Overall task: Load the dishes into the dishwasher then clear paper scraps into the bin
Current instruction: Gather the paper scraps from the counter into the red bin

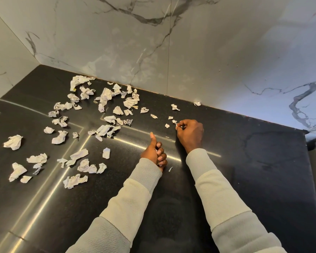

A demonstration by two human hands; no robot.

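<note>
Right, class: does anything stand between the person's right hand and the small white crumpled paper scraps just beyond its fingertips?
Nothing visible does. The right hand reaches over the glossy black stone countertop, the small white crumpled paper scraps just left of its fingertips, bare counter between. No bin shows.

domestic kitchen, polished black stone countertop point(254, 161), inside corner at 10 o'clock, white grey-veined marble-look backsplash point(217, 52) along 9 to 3 o'clock, vertical tile seam at 12 o'clock
</note>
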